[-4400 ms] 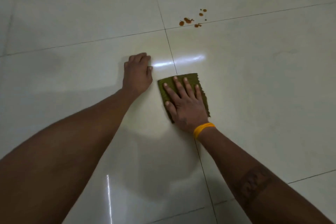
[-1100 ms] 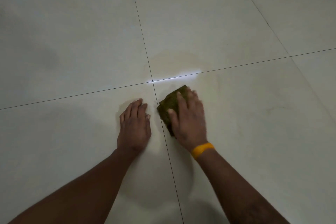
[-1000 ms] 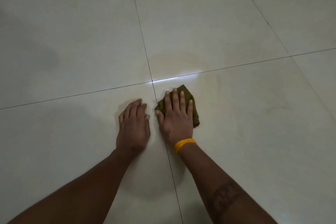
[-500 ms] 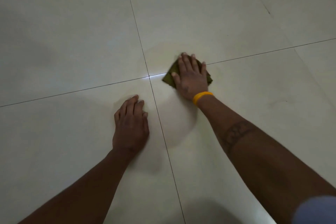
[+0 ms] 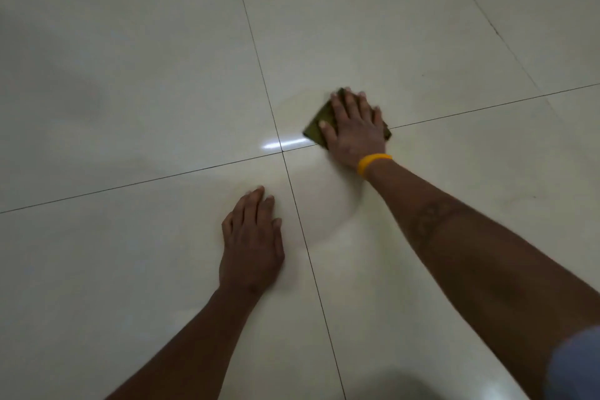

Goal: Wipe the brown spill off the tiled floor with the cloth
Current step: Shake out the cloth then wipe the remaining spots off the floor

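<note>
My right hand (image 5: 352, 128), with a yellow band at the wrist, presses flat on an olive-green cloth (image 5: 316, 127) that lies on the cream tiled floor (image 5: 130, 75), just right of where four tiles meet. The cloth shows at the left of my fingers and as a corner at the right. A faint damp, slightly brownish smear (image 5: 298, 107) surrounds the cloth. No brown drops are visible. My left hand (image 5: 251, 242) rests palm-down on the near left tile, fingers together, holding nothing.
Dark grout lines cross at a joint (image 5: 281, 151) between my hands. A bright light reflection (image 5: 282, 143) lies on the floor left of the cloth. A blue-grey sleeve (image 5: 574, 364) shows at the bottom right.
My right hand slid the cloth forward and right, from beside my left hand to beyond the grout joint, and in the last half second a little further right. The brown drops seen earlier are gone.
</note>
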